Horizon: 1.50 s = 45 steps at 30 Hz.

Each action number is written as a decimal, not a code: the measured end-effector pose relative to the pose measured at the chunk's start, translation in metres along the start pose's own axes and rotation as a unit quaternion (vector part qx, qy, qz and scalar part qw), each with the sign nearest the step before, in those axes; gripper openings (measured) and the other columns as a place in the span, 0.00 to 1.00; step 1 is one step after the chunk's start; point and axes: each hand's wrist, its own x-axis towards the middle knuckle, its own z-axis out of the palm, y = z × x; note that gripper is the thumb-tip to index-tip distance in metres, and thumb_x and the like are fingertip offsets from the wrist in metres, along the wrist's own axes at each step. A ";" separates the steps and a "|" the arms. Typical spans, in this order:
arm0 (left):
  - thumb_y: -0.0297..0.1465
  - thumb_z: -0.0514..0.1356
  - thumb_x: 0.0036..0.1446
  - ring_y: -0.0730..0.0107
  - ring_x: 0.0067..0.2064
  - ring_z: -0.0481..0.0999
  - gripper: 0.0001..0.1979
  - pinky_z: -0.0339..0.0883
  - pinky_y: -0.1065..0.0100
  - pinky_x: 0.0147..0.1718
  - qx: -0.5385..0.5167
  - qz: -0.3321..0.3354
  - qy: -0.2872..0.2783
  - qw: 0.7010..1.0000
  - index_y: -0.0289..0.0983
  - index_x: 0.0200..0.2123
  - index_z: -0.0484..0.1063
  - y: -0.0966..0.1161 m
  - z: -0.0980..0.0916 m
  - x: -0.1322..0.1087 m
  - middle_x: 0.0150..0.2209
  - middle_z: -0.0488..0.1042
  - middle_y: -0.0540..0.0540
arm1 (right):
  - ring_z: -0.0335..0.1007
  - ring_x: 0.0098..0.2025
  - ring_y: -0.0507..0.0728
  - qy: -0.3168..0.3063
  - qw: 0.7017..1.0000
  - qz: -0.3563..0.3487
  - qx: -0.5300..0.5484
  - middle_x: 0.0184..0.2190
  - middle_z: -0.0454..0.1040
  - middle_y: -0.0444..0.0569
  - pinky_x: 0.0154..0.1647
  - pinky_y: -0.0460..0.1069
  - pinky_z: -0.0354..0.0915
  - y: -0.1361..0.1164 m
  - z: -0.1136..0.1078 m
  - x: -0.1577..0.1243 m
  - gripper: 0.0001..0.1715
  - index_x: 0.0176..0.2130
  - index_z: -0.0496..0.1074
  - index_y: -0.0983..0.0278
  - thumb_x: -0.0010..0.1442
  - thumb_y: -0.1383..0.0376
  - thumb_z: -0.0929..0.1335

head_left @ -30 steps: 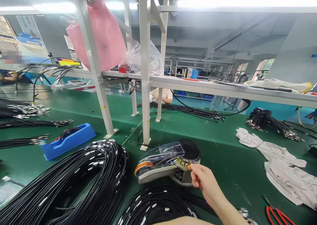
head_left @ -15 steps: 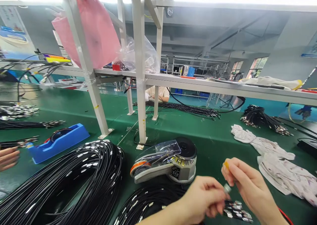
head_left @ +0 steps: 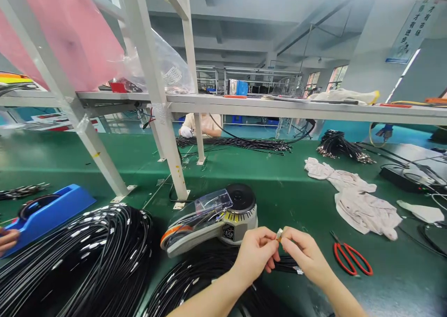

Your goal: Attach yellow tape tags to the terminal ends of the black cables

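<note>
My left hand (head_left: 259,251) is closed in a pinch on a small silver cable connector (head_left: 279,233). My right hand (head_left: 303,252) meets it from the other side, thumb and forefinger pinched on a small orange-yellow piece (head_left: 278,239) that lies against the connector. The fingers hide most of both things. Below the hands a coil of black cables (head_left: 195,279) lies on the green table, with a few cable ends (head_left: 291,266) showing under my right hand. Just beyond my left hand stands a round tape dispenser (head_left: 213,219) with a black top disc.
Red-handled scissors (head_left: 351,259) and white gloves (head_left: 365,210) lie to the right. A large black cable coil (head_left: 115,256) fills the left, beside a blue tape holder (head_left: 52,214) touched by another person's hand (head_left: 7,240). White shelf posts (head_left: 167,145) rise from the table; someone sits beyond.
My hands have come together, bringing the orange-yellow piece to the connector. The view has swung right, so the red-handled scissors now show. The other person's hand is now at the blue holder.
</note>
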 end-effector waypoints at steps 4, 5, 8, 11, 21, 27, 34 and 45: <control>0.33 0.56 0.46 0.80 0.13 0.61 0.08 0.54 0.78 0.10 0.031 0.004 0.004 1.000 0.33 0.28 0.68 -0.002 0.000 0.002 0.15 0.66 0.53 | 0.59 0.26 0.53 0.008 0.999 -0.020 -0.027 0.22 0.63 0.44 0.27 0.47 0.56 0.002 0.003 0.000 0.18 0.22 0.61 0.63 0.62 0.62 0.58; 0.32 0.55 0.46 0.80 0.13 0.61 0.08 0.54 0.78 0.10 0.035 0.005 0.004 0.999 0.33 0.28 0.68 -0.002 0.000 0.002 0.15 0.66 0.53 | 0.59 0.26 0.53 0.010 0.999 -0.024 -0.037 0.22 0.63 0.44 0.28 0.47 0.56 0.003 0.003 -0.001 0.18 0.22 0.61 0.63 0.62 0.62 0.58; 0.32 0.55 0.47 0.80 0.13 0.61 0.08 0.55 0.78 0.10 0.046 0.009 0.007 0.999 0.33 0.28 0.69 -0.003 -0.001 0.003 0.15 0.66 0.53 | 0.60 0.26 0.54 0.008 0.998 -0.030 -0.058 0.22 0.64 0.44 0.28 0.47 0.57 0.004 0.004 -0.002 0.18 0.22 0.62 0.63 0.62 0.61 0.59; 0.31 0.55 0.47 0.80 0.13 0.61 0.08 0.55 0.78 0.10 0.052 0.011 0.008 0.999 0.33 0.29 0.69 -0.004 -0.002 0.003 0.15 0.66 0.53 | 0.62 0.26 0.54 0.044 0.998 -0.034 -0.040 0.22 0.65 0.45 0.28 0.48 0.60 0.005 0.003 -0.003 0.15 0.25 0.65 0.63 0.61 0.62 0.60; 0.37 0.55 0.45 0.79 0.12 0.59 0.10 0.52 0.76 0.10 -0.064 -0.041 -0.057 0.995 0.34 0.25 0.65 -0.003 0.000 0.005 0.14 0.65 0.53 | 0.68 0.28 0.54 0.146 0.979 0.022 0.141 0.29 0.69 0.46 0.29 0.47 0.67 -0.001 0.009 0.002 0.08 0.36 0.64 0.61 0.55 0.63 0.68; 0.35 0.46 0.45 0.82 0.13 0.44 0.12 0.35 0.75 0.13 -0.198 -0.180 -0.210 0.940 0.37 0.14 0.54 -0.004 -0.007 0.006 0.11 0.45 0.58 | 0.68 0.30 0.54 0.143 0.979 0.030 0.145 0.28 0.70 0.45 0.30 0.46 0.65 -0.014 0.015 0.001 0.09 0.34 0.64 0.61 0.54 0.62 0.69; 0.30 0.47 0.39 0.81 0.13 0.40 0.07 0.30 0.72 0.14 -0.218 -0.124 -0.158 0.955 0.38 0.15 0.51 -0.006 0.000 0.002 0.11 0.43 0.58 | 0.66 0.30 0.54 0.146 0.978 0.028 0.148 0.29 0.69 0.46 0.31 0.46 0.64 -0.007 0.017 0.004 0.08 0.34 0.64 0.61 0.54 0.63 0.68; 0.32 0.46 0.43 0.81 0.13 0.39 0.10 0.29 0.72 0.13 -0.221 -0.164 -0.183 0.944 0.38 0.14 0.48 -0.007 -0.005 0.006 0.11 0.43 0.58 | 0.66 0.31 0.54 0.126 0.980 0.018 0.152 0.29 0.68 0.46 0.32 0.47 0.64 -0.008 0.018 0.002 0.08 0.34 0.63 0.61 0.55 0.62 0.68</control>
